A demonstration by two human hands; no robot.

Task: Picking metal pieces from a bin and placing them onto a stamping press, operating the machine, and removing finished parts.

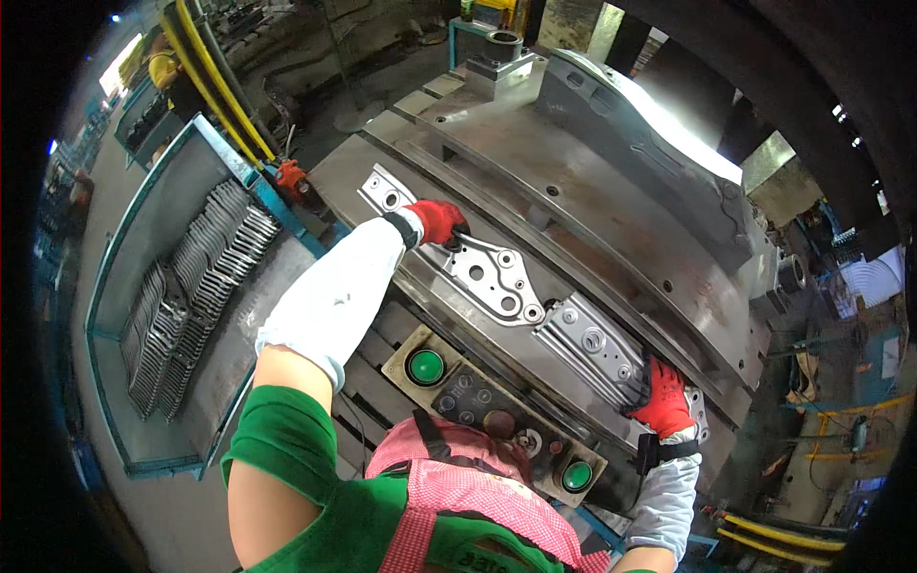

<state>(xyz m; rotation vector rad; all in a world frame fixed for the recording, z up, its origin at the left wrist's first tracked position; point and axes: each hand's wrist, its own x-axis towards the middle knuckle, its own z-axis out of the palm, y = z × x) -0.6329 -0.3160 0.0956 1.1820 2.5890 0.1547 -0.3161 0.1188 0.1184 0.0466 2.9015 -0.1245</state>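
Observation:
My left hand, in a red glove with dark fingertips, is closed round the narrow middle of a stamped metal bracket. That bracket has a wide end with several round holes, and its other end shows beyond my wrist. To its right lies a second stamped metal bracket, with raised ribs and a large round boss. My right hand, gloved in red as well, grips this second bracket near its right end; the fingertips are partly hidden. Both brackets lie along the front ledge of a steel press die, their near ends almost touching.
A control box with two green buttons stands between my body and the die. At left, a blue-edged metal bin holds stacked stamped parts. A large curved die block rises at the back. Yellow rails stand far left.

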